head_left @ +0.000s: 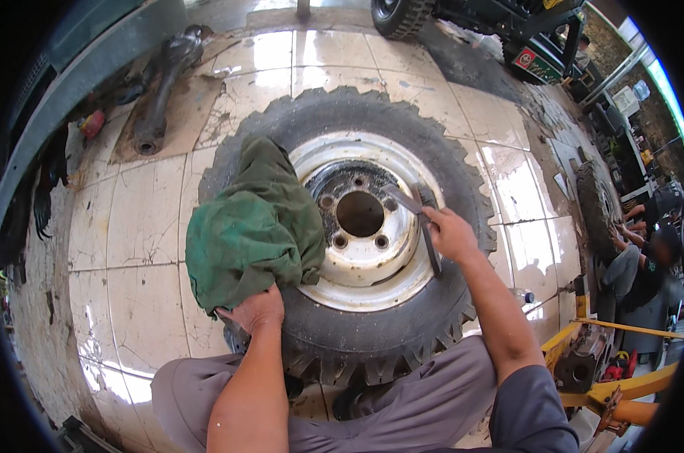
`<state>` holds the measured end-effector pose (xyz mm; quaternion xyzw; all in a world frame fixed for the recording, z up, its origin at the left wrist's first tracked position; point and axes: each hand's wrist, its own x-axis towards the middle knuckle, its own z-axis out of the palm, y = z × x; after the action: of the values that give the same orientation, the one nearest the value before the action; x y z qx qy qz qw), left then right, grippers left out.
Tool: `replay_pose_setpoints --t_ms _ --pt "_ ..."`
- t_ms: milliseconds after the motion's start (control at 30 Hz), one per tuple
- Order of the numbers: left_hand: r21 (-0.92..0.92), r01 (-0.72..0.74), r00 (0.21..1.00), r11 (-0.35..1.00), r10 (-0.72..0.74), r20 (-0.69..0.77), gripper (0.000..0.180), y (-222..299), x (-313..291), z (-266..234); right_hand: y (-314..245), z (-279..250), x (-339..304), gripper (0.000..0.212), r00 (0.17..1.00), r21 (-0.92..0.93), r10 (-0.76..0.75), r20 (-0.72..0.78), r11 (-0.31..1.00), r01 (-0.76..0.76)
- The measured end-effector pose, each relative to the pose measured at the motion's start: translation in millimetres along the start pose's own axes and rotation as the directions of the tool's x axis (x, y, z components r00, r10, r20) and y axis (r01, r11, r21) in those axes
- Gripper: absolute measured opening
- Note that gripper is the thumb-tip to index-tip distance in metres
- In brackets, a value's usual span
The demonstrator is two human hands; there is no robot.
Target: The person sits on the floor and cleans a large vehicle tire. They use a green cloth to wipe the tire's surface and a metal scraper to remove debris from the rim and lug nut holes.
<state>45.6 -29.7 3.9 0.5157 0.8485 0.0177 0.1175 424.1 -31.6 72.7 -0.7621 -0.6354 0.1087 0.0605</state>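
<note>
The wheel lies face up on the tiled floor before the person's knees: a chunky black tyre around a worn white rim, its centre hole ringed by bolt holes and black grime. The right hand is closed around a flat metal tool above the rim. A crumpled green cloth covers the wheel's left side; the left hand touches its lower edge, fingers partly hidden, grip impossible to tell.

Glossy tiled floor; 1 wheel lying flat.
</note>
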Motion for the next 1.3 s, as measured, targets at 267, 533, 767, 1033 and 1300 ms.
replay_pose_setpoints --t_ms 267,533,767,1033,1300 --pt "-0.041 -0.006 1.000 0.999 0.006 -0.010 0.070 1 -6 -4 -1 8 -3 0.038 0.999 0.074 0.045 -0.008 0.996 -0.044" --pt "-0.081 -0.034 0.999 0.996 0.033 -0.017 0.070 4 -5 -9 -15 6 -12 0.041 0.989 -0.040 0.102 0.110 0.994 -0.099" --pt "-0.083 -0.063 0.995 0.995 0.055 -0.089 0.069 -5 2 10 -17 37 -9 0.055 0.978 -0.052 0.007 0.210 0.999 0.004" --pt "-0.046 -0.039 0.999 0.998 0.040 0.020 0.070 1 -3 -5 -20 42 5 0.055 0.987 0.012 -0.076 0.138 0.997 0.075" --pt "-0.003 -0.047 0.999 0.999 0.047 -0.012 0.070 -2 0 6 -27 41 9 0.052 0.986 0.093 -0.027 0.164 0.996 0.012"
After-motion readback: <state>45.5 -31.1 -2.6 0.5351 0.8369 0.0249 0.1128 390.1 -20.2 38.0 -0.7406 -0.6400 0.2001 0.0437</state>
